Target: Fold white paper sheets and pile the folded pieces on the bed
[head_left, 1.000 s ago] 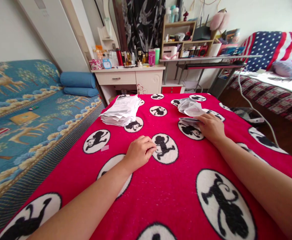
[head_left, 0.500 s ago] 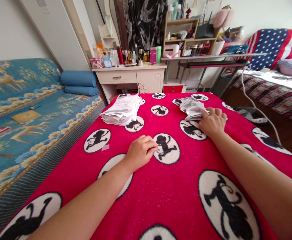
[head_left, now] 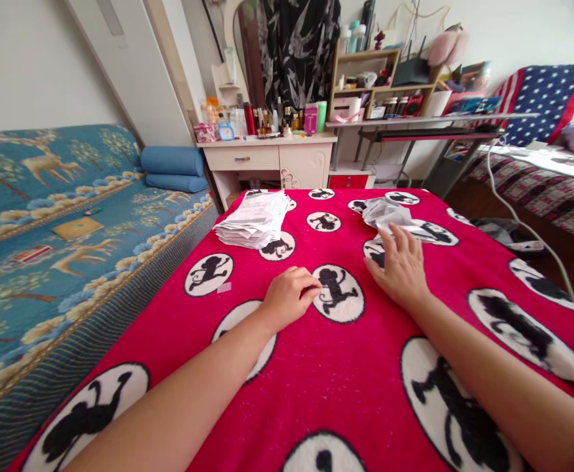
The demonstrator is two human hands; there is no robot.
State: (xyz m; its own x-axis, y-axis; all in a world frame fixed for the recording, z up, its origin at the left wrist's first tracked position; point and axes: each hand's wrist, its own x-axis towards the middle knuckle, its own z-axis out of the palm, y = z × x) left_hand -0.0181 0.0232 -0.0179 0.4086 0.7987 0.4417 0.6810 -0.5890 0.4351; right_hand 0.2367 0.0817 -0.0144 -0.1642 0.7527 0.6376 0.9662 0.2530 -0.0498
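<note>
My left hand (head_left: 291,296) rests on the red cloth (head_left: 316,387) with its fingers curled in and the thumb near the fingertips; nothing shows between them. My right hand (head_left: 401,267) is open, fingers spread, just in front of the crumpled papers (head_left: 388,213) at the far right of the cloth. Its fingertips overlap the near edge of those papers in view; whether they touch I cannot tell. Toward the far left lies a thick stack of white printed papers (head_left: 257,219), loosely piled, with uneven edges. Neither hand is on that stack.
A small pale scrap (head_left: 224,287) lies on the cloth left of my left hand. A blue patterned sofa (head_left: 84,216) runs along the left. Behind stand a white dresser (head_left: 247,158) with bottles and a desk (head_left: 429,120). A white cable (head_left: 508,206) hangs at right.
My right hand has come off the crumpled papers, moving nearer and left, and its fingers have spread. My left hand keeps its place on the cloth. The whole view has shifted slightly.
</note>
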